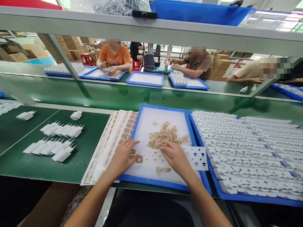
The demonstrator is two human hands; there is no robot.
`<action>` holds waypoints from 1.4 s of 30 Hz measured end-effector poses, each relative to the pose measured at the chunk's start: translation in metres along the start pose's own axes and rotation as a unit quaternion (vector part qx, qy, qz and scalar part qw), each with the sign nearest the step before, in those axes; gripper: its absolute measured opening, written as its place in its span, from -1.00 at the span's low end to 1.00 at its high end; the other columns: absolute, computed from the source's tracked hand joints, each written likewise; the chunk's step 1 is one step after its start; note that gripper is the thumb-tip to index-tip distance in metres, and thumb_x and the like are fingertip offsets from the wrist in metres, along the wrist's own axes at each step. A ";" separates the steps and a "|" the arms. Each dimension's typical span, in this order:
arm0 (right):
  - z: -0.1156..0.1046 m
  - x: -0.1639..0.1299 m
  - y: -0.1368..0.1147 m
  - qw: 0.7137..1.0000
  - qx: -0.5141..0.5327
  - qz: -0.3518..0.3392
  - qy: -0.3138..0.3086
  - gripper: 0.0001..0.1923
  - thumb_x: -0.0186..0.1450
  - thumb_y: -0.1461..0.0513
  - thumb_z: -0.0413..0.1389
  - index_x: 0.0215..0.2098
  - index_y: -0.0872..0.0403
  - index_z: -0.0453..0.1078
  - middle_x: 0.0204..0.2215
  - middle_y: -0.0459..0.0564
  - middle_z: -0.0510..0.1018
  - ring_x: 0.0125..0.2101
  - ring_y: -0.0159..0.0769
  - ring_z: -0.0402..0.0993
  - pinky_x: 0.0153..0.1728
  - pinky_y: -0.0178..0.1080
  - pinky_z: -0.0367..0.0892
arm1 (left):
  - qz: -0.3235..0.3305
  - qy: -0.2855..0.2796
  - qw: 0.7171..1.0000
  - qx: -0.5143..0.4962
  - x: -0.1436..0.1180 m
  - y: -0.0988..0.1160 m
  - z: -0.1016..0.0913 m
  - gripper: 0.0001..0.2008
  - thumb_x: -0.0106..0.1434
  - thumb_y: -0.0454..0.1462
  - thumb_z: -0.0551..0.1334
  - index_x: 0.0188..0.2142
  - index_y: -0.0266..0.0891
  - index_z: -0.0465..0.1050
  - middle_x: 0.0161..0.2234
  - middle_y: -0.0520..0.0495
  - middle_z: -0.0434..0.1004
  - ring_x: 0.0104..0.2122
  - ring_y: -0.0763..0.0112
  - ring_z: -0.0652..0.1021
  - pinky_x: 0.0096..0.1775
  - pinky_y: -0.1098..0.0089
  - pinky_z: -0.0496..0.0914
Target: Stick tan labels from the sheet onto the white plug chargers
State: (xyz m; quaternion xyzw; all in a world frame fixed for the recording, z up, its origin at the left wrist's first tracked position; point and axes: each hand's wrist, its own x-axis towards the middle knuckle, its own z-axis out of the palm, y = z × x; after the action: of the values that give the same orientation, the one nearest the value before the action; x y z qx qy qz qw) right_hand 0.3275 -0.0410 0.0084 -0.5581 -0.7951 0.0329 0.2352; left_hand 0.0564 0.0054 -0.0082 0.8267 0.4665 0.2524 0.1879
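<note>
A white sticker sheet (201,157) with rows of small cut-outs lies across a blue-rimmed tray (163,183). Over its left end is my left hand (123,157), thumb and fingers apart, beside a few tan square stickers (139,159). My right hand (175,157) rests over the middle of the sheet with its fingertips drawn together; whatever is between them is hidden. Just beyond my fingers sits a loose pile of curled tan pieces (165,135). Another curled strip (163,170) lies nearer me in the tray.
Sticker sheets (101,157) are stacked left of the tray. White plug adapters (62,154) stand in rows on the green table (14,164). A blue tray (260,197) packed with adapters is at right. A shelf beam (94,26) crosses overhead; co-workers sit opposite.
</note>
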 end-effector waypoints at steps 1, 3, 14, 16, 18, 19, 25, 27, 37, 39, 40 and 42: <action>-0.005 0.002 0.000 1.000 0.007 -0.005 0.005 -0.80 0.42 0.31 0.11 -0.12 -0.03 0.56 0.01 0.02 0.62 -0.04 -0.15 0.57 -0.03 -0.08 0.40 | -0.009 -0.007 1.000 -0.020 0.002 0.003 -0.004 -0.68 0.28 -0.25 0.26 0.04 -0.16 0.48 -0.03 -0.14 0.61 0.07 0.08 0.53 0.10 0.07 0.45; -0.018 0.007 0.001 0.999 0.023 -0.023 0.019 -0.76 0.45 0.30 0.06 -0.06 -0.05 0.55 -0.02 0.02 0.64 -0.04 -0.17 0.58 -0.05 -0.09 0.38 | -0.027 -0.024 0.998 -0.053 0.007 0.012 -0.014 -0.78 0.33 -0.19 0.20 -0.09 -0.15 0.54 -0.15 -0.10 0.64 -0.08 0.14 0.59 -0.01 0.16 0.49; -0.130 0.007 0.004 0.966 0.015 0.018 0.258 -0.78 0.44 0.26 0.06 -0.07 0.03 0.55 -0.26 0.00 0.63 -0.34 -0.29 0.54 -0.31 -0.26 0.38 | -0.126 -0.028 0.989 0.078 0.036 -0.003 -0.038 -0.57 0.35 -0.08 0.10 0.08 -0.24 0.47 -0.08 -0.18 0.62 -0.15 0.13 0.61 -0.09 0.21 0.47; -0.147 -0.003 0.005 0.962 -0.016 0.050 0.269 -0.79 0.43 0.21 0.08 -0.11 0.02 0.56 -0.35 -0.04 0.60 -0.48 -0.36 0.45 -0.43 -0.30 0.34 | -0.135 -0.080 0.982 0.108 0.039 -0.009 -0.032 -0.61 0.37 -0.12 0.06 0.03 -0.25 0.50 -0.13 -0.19 0.63 -0.16 0.12 0.62 -0.09 0.22 0.46; -0.157 -0.017 0.009 0.961 -0.028 0.093 0.257 -0.78 0.41 0.14 0.09 -0.14 0.01 0.56 -0.46 -0.07 0.56 -0.57 -0.37 0.36 -0.51 -0.30 0.28 | -0.134 -0.104 0.979 0.112 0.040 -0.011 -0.027 -0.64 0.36 -0.15 0.08 0.00 -0.25 0.52 -0.14 -0.19 0.64 -0.14 0.11 0.62 -0.08 0.23 0.44; -0.159 -0.026 0.013 0.961 -0.019 0.125 0.246 -0.76 0.39 0.10 0.10 -0.15 0.01 0.56 -0.51 -0.07 0.54 -0.60 -0.36 0.34 -0.55 -0.29 0.26 | -0.133 -0.108 0.979 0.111 0.040 -0.011 -0.026 -0.64 0.35 -0.16 0.10 0.01 -0.25 0.52 -0.14 -0.20 0.64 -0.14 0.10 0.62 -0.07 0.23 0.44; -0.140 -0.070 0.044 0.947 0.079 0.283 0.131 -0.67 0.29 -0.03 0.10 -0.22 0.01 0.53 -0.52 -0.05 0.61 -0.55 -0.24 0.50 -0.57 -0.29 0.36 | -0.140 -0.141 0.975 0.101 0.036 -0.014 -0.025 -0.52 0.29 -0.18 0.14 0.16 -0.30 0.39 -0.20 -0.20 0.67 -0.14 0.02 0.64 -0.09 0.19 0.44; -0.129 -0.079 0.050 0.945 0.090 0.294 0.109 -0.66 0.30 -0.03 0.08 -0.21 0.00 0.52 -0.50 -0.07 0.62 -0.52 -0.22 0.54 -0.51 -0.28 0.41 | -0.144 -0.152 0.973 0.097 0.036 -0.017 -0.024 -0.53 0.28 -0.16 0.14 0.13 -0.30 0.42 -0.22 -0.22 0.68 -0.14 -0.02 0.64 -0.10 0.17 0.44; -0.064 -0.118 0.058 0.926 0.126 0.335 0.121 -0.64 0.40 -0.05 -0.03 -0.11 -0.04 0.48 -0.18 0.05 0.70 -0.19 -0.06 0.65 -0.19 -0.10 0.55 | -0.210 -0.185 0.960 0.019 0.055 -0.030 -0.017 -0.59 0.22 -0.09 0.12 0.00 -0.24 0.37 -0.23 -0.17 0.66 -0.33 0.13 0.67 -0.31 0.28 0.50; -0.050 -0.126 0.058 0.919 0.155 0.337 0.132 -0.61 0.41 -0.05 -0.02 -0.03 -0.04 0.48 0.00 0.07 0.65 -0.03 -0.04 0.60 -0.03 -0.05 0.51 | -0.224 -0.196 0.955 0.003 0.057 -0.031 -0.019 -0.59 0.21 -0.09 0.13 0.00 -0.24 0.34 -0.22 -0.16 0.65 -0.42 0.19 0.66 -0.43 0.33 0.49; -0.044 -0.129 0.058 0.913 0.168 0.344 0.138 -0.60 0.42 -0.05 -0.03 -0.01 -0.04 0.48 0.05 0.08 0.63 0.02 -0.04 0.58 0.03 -0.03 0.48 | -0.230 -0.200 0.952 -0.003 0.057 -0.031 -0.019 -0.59 0.20 -0.09 0.13 -0.01 -0.24 0.33 -0.21 -0.16 0.64 -0.45 0.22 0.65 -0.48 0.34 0.48; -0.037 -0.134 0.058 0.900 0.193 0.360 0.151 -0.59 0.42 -0.06 -0.02 -0.01 -0.04 0.48 0.07 0.07 0.62 0.05 -0.04 0.56 0.06 -0.01 0.47 | -0.240 -0.210 0.948 -0.010 0.058 -0.031 -0.020 -0.60 0.19 -0.09 0.13 -0.03 -0.22 0.31 -0.20 -0.16 0.63 -0.51 0.25 0.63 -0.56 0.37 0.45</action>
State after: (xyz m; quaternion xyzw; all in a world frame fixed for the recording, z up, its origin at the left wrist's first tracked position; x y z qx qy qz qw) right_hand 0.4295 -0.1482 -0.0220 -0.7479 -0.4733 0.1837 0.4276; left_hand 0.0487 0.0724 0.0051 0.7227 0.5983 0.0258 0.3450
